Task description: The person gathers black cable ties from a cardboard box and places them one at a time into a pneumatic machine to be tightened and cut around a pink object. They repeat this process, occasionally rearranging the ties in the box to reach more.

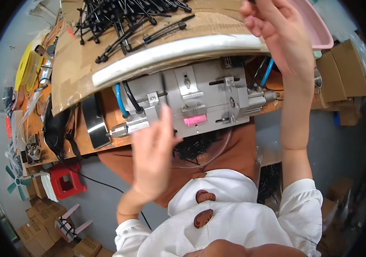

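Brown cardboard (pixel 217 26) beyond left fingers (pixel 165 122), near right fingers (pixel 256 30), carries slim black plastic rods (pixel 121 13), likely light, pinchable mid-shaft; both grips unclear.

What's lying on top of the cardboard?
A pile of black rods lies on the cardboard, with a white strip along its near edge. The pile covers what's beneath; the right hand hides the cardboard behind it.

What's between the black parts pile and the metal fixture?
Head view: a white strip and some bare cardboard lie between the black parts pile and the metal fixture.
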Motion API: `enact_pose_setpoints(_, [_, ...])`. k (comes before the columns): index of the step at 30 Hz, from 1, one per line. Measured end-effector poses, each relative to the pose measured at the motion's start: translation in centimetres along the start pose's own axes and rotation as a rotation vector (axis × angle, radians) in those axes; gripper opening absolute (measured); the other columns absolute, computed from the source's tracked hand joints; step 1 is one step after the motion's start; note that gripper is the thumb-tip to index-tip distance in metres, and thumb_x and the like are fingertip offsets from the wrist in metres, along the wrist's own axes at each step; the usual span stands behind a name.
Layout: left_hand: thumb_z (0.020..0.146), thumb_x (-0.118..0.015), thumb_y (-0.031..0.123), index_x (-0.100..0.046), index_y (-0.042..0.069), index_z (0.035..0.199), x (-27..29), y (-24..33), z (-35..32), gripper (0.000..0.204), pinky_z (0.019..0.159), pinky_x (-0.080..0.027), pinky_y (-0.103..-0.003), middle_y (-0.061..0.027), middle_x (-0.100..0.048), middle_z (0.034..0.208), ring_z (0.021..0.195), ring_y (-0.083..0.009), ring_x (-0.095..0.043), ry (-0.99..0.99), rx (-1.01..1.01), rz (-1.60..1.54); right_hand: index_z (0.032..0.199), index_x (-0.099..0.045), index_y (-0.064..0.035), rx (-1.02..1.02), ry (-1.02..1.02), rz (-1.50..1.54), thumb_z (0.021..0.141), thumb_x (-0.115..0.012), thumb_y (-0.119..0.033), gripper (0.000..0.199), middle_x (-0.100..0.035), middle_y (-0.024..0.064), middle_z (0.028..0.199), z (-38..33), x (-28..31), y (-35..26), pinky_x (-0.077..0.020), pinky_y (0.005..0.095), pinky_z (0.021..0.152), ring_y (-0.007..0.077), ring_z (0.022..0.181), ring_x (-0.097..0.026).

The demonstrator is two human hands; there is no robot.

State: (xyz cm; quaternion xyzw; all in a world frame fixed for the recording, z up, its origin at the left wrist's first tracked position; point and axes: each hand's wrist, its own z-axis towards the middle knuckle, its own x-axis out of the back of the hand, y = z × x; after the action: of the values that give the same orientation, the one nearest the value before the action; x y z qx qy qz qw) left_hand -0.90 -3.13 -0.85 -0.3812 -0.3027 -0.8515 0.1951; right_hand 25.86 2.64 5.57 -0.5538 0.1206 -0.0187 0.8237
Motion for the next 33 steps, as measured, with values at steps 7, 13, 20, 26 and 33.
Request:
enact_pose_setpoints(7, [0.072,-0.071,0.002,-0.046,-0.003,0.134,-7.1,3.0,-5.8,0.067,0.079,-0.041,-0.037,-0.0102,-0.055,0.099,0.087,-0.0260,-0.049,-0.172,0.134,0.173,0.111,-0.055,0.0040,0.117,0.081,-0.031,0.095,-0.058,-0.017,0.027,-0.063,0.0079,0.080,-5.1,-0.5,-0.8,-0.0495,0.0195,0.050,0.0113,0.065,-0.062])
enact_pose_setpoints(13, [0.071,-0.058,0.000,-0.045,-0.008,0.133,-7.5,3.2,-4.8,0.063,0.072,-0.043,-0.030,-0.0082,-0.053,0.096,0.084,-0.0210,-0.051,-0.165,0.043,0.330,0.112,-0.055,0.0036,0.222,0.028,-0.079,0.095,-0.058,-0.014,0.025,-0.061,0.0154,0.092,-6.9,-0.2,-1.6,-0.0421,0.0201,0.056,0.0152,0.078,-0.057])
enact_pose_setpoints(20, [0.073,-0.059,0.004,-0.043,-0.009,0.133,-6.2,2.9,-4.0,0.063,0.075,-0.045,-0.031,-0.0083,-0.053,0.097,0.085,-0.0222,-0.051,-0.218,0.043,0.312,0.107,-0.058,0.0076,0.200,0.066,-0.467,0.082,-0.065,0.007,0.027,-0.066,0.0137,0.096,-12.8,-1.6,1.4,-0.0502,0.0234,0.056,0.0128,0.070,-0.061])
enact_pose_setpoints(26, [0.087,-0.051,0.002,-0.061,0.005,0.107,1.2,-5.1,4.0,0.022,0.077,-0.037,-0.039,-0.0102,-0.058,0.091,0.085,-0.0297,-0.049,0.243,0.158,0.248,0.128,-0.051,0.0074,0.287,-0.205,-0.931,0.068,-0.073,0.005,0.064,-0.056,0.0070,0.070,-19.0,-4.1,7.3,-0.0438,0.0300,0.049,0.0157,0.054,-0.050])
enact_pose_setpoints(33, [0.090,-0.054,0.001,-0.058,0.002,0.104,5.6,-16.1,10.7,0.015,0.083,-0.043,-0.026,-0.0024,-0.059,0.101,0.092,-0.0114,-0.055,-0.283,0.308,-0.131,0.127,-0.053,0.0059,0.241,-0.259,-0.983,0.069,-0.075,0.000,0.062,-0.048,0.0031,0.058,-19.4,-5.2,8.5,-0.0387,0.0297,0.043,0.0156,0.048,-0.047])
